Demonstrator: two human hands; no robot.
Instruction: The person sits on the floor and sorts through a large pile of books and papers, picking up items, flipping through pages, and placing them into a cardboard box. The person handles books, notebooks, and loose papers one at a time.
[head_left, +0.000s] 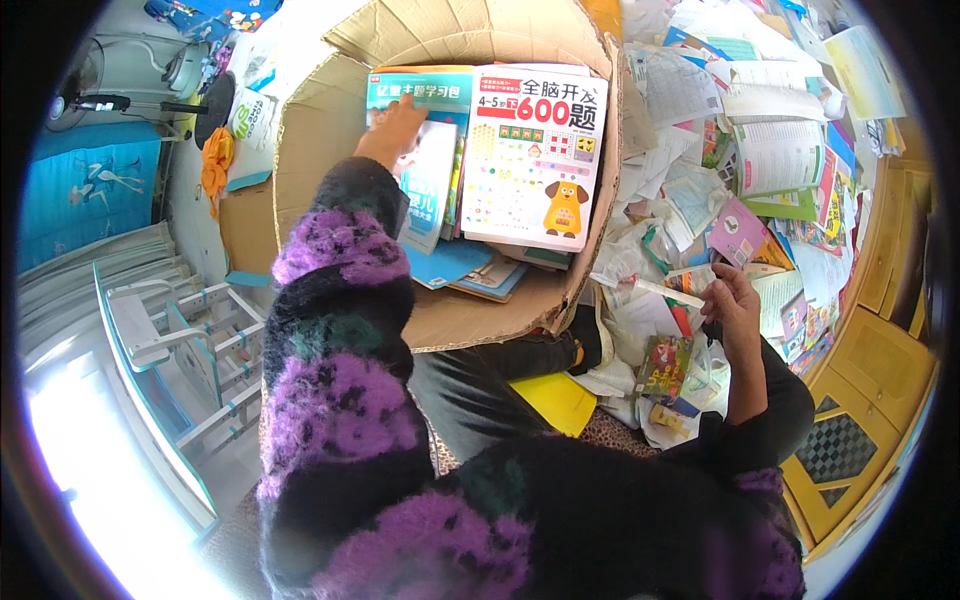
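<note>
My left hand (394, 133) reaches into a large open cardboard box (480, 319) and rests over a teal-covered booklet (379, 86). Whether its fingers grip anything is unclear. Beneath the wrist and sleeve lies a slim light-blue booklet (433, 187). To its right, a white children's workbook with a cartoon dog (532, 161) lies flat on other books. Blue booklets (450, 261) show lower in the box. On the right, my right hand (731, 300) pinches a narrow white strip, seemingly paper (670, 292), above scattered papers.
Loose papers, an open book (780, 157), a purple booklet (739, 231) and plastic bags (637, 251) pile up at the right, beside a yellow wooden cabinet (862, 375). A yellow folder or sheet (559, 401) lies near my legs. White-framed furniture (202, 337) stands left.
</note>
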